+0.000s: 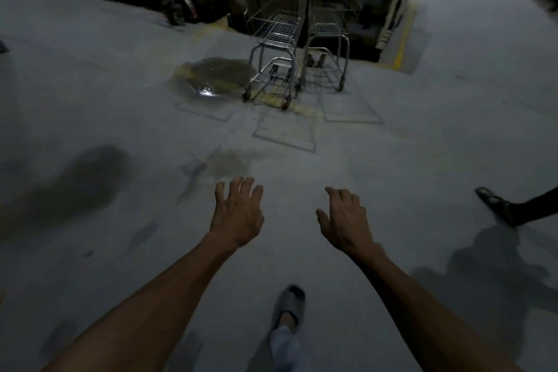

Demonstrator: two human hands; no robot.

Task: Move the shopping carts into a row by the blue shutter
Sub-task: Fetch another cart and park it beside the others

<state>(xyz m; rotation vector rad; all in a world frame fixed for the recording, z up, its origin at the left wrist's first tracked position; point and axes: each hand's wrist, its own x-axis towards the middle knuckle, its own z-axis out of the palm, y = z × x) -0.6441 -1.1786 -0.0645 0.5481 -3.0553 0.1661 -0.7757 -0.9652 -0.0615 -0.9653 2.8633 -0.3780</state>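
Observation:
Two metal shopping carts stand side by side far ahead on the grey concrete floor, handles towards me. The left cart has a red-ended handle; the right cart sits slightly farther back against dark stacked goods. My left hand and my right hand are stretched out in front of me, palms down, fingers spread and slightly curled, holding nothing. Both hands are well short of the carts. No blue shutter shows in the dim view.
A wet puddle lies left of the carts. A red-and-white hand truck stands at the back left. Another person's foot enters from the right. My grey slipper is below. Yellow floor lines run by a pillar.

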